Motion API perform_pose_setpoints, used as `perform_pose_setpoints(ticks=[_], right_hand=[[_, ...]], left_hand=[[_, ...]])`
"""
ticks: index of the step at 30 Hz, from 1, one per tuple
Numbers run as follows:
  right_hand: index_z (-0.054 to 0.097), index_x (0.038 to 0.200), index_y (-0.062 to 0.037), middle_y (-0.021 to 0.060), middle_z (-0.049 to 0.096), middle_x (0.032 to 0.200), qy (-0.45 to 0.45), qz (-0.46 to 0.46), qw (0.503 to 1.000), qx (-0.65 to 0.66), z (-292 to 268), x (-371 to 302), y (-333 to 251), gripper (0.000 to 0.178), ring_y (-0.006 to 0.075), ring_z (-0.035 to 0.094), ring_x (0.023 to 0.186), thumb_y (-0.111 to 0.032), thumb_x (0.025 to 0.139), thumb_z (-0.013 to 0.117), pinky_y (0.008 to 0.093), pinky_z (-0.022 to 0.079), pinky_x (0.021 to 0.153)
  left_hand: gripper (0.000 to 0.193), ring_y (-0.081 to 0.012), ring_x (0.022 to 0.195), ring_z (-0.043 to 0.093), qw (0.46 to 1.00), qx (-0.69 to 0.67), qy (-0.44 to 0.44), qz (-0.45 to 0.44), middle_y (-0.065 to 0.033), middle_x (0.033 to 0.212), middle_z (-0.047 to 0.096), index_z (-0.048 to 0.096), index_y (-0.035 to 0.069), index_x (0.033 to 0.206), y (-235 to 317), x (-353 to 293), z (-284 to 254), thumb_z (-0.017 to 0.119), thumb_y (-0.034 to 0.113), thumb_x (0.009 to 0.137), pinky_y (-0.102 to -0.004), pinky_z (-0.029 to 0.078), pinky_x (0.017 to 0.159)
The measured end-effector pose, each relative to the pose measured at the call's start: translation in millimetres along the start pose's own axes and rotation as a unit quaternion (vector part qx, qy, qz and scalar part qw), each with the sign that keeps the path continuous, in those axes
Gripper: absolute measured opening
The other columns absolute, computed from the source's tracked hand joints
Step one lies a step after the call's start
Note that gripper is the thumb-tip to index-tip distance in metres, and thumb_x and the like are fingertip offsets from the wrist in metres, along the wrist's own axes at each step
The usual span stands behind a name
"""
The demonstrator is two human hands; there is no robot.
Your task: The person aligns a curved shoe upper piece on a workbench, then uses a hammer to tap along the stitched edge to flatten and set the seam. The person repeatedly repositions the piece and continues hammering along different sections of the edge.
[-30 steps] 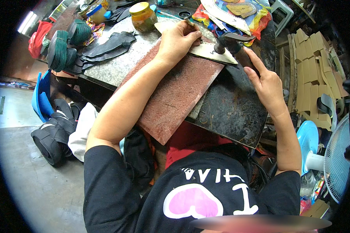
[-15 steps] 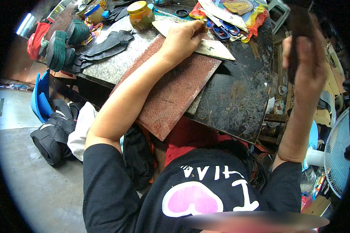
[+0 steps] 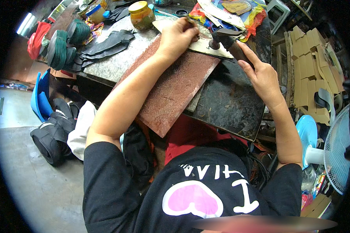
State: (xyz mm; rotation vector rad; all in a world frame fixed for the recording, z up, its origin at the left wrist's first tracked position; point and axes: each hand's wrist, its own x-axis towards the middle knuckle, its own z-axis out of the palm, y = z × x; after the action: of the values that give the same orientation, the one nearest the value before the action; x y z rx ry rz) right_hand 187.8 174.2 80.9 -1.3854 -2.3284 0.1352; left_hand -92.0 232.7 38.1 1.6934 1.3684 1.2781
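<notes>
My left hand (image 3: 181, 37) presses down on a pale flat sheet (image 3: 204, 46) that lies across the far end of a reddish-brown board (image 3: 175, 85). My right hand (image 3: 262, 75) grips the dark handle of a hammer (image 3: 231, 42). The hammer's head rests on the pale sheet, just right of my left fingers. Board and sheet lie on a dark, worn workbench (image 3: 229, 101).
Behind my left hand stands a yellow-lidded jar (image 3: 141, 13), with black cut pieces (image 3: 105, 42) and green thread spools (image 3: 60, 48) to its left. Stacked cardboard shapes (image 3: 311, 70) and a fan (image 3: 338, 147) are at the right. Black shoes (image 3: 52, 132) lie on the floor.
Half a second ago my right hand held the hammer raised high at the right. It has come down, and the head is on the pale sheet again. My left hand stays put.
</notes>
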Motion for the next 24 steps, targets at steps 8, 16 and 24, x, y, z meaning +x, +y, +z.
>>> perform_pose_setpoints(ticks=[8, 16, 24], right_hand=[[0.046, 0.148, -0.0373, 0.0213, 0.071, 0.082, 0.013, -0.004, 1.0, 0.004, 6.4, -2.9, 3.5, 0.051, 0.0394, 0.071, 0.079, -0.05, 0.1, 0.053, 0.0499, 0.056, 0.065], [0.052, 0.144, -0.0351, 0.0206, 0.072, 0.092, 0.006, 0.002, 0.999, 0.053, 3.7, 3.6, 5.9, 0.048, 0.0386, 0.072, 0.086, -0.048, 0.099, 0.057, 0.0459, 0.057, 0.074], [0.051, 0.149, -0.0191, 0.0029, 0.066, 0.085, 0.198, -0.146, 0.913, 0.326, -72.3, 24.5, -18.5, 0.049, 0.0048, 0.048, 0.061, -0.027, 0.102, 0.062, 0.0207, 0.042, 0.053]], left_hand=[[0.016, -0.0116, 0.082, 0.069, 0.993, -0.113, -0.007, -0.017, -0.0065, 0.096, 0.072, 0.067, -0.002, 0.107, 0.6, -2.9, 2.8, 0.069, 0.01, 0.096, -0.0246, 0.058, 0.075], [0.018, -0.0103, 0.083, 0.068, 0.999, -0.022, -0.032, 0.031, -0.0049, 0.094, 0.073, 0.067, -0.001, 0.108, -0.1, -1.4, 1.2, 0.07, 0.012, 0.095, -0.0252, 0.056, 0.077], [0.022, -0.0166, 0.084, 0.069, 0.96, 0.218, -0.04, 0.17, -0.013, 0.093, 0.071, 0.066, 0.003, 0.11, 16.1, -3.8, 0.4, 0.071, 0.017, 0.093, -0.0333, 0.054, 0.076]])
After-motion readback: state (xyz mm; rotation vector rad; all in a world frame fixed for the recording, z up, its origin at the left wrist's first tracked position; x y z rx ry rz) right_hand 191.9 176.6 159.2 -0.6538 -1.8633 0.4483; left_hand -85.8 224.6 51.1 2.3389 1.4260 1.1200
